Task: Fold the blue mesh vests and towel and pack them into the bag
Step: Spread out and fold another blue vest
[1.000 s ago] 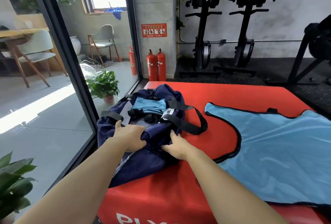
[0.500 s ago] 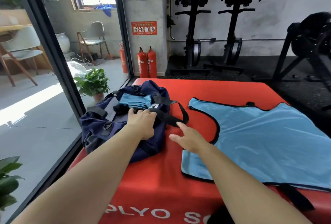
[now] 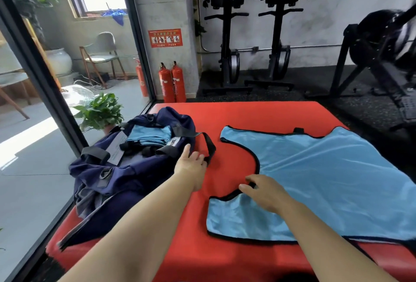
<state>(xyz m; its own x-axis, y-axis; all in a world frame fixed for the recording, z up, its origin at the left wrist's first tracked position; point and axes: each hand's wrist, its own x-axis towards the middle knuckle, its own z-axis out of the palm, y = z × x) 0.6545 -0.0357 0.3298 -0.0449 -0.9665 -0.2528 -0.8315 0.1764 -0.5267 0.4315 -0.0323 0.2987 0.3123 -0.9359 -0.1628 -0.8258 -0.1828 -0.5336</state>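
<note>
A second ago we had both hands on the bag (image 3: 126, 169). Half a second ago the left hand (image 3: 191, 165) gripped its top by the strap (image 3: 209, 144) while the right hand (image 3: 264, 194) hung over bare mat (image 3: 258, 115). Now the left hand has let go. Its fingers lie straight and loose, tips at the strap on the bag's right side, and it holds nothing.

The right hand has moved right onto the vest (image 3: 326, 180), which lies spread flat on the red mat, right of the bag and apart from it. The hand rests palm down at the vest's near left part, by the armhole, with its fingers bent over the black trim. Thumb and forefinger come close together there, but we cannot tell whether they pinch the cloth.

A folded vest (image 3: 148, 134) sits in the open bag at the mat's left edge. Both forearms reach forward, the left angled toward the bag.
</note>
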